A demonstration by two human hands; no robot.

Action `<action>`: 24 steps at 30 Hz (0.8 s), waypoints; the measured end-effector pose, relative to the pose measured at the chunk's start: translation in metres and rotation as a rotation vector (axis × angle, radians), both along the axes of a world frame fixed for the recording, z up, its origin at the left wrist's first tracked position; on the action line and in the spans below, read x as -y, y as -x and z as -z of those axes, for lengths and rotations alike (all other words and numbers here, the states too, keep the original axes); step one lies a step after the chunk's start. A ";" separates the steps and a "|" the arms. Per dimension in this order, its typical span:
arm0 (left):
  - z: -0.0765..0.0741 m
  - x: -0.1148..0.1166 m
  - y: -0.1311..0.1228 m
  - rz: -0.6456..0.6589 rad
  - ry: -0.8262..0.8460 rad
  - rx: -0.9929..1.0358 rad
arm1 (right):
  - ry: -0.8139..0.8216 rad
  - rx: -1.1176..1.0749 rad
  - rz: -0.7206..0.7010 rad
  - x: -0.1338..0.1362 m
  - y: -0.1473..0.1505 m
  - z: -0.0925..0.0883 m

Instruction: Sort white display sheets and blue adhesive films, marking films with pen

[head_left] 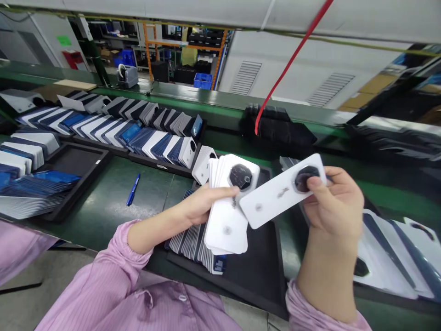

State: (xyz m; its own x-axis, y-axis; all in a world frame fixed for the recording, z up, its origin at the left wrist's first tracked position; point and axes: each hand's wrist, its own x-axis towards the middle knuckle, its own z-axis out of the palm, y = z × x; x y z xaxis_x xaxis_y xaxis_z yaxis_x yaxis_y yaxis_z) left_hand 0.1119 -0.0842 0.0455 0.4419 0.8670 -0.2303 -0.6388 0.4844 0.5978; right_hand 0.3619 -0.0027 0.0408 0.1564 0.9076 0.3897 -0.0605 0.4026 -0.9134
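Observation:
My left hand [201, 202] grips a fanned stack of white phone back covers [225, 230], its thumb lying across the front by the dark camera window. In my right hand [334, 207] is a single white phone back cover [272, 198], pinched at its camera end and tilted. The free end of that cover overlaps the right edge of the stack, though I cannot tell whether they touch. Below them sits a black tray [262, 266] with a row of blue and white covers [193, 241] along its left side, partly hidden by my left hand and the stack.
Long trays of white, blue and dark covers [151, 142] line the back left. A blue pen [133, 189] lies on the green bench [120, 220]. More covers [389, 253] stand at the right. A red cord [292, 57] hangs ahead, above a black bundle [275, 126].

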 end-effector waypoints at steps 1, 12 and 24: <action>-0.003 -0.002 0.004 0.000 0.014 0.009 | 0.038 0.012 -0.056 -0.005 -0.008 -0.001; -0.013 -0.004 0.018 -0.059 0.071 0.087 | 0.488 1.498 -0.633 -0.003 0.026 0.011; -0.002 0.010 0.006 0.185 -0.326 -0.220 | -0.014 0.992 0.139 0.053 0.032 -0.011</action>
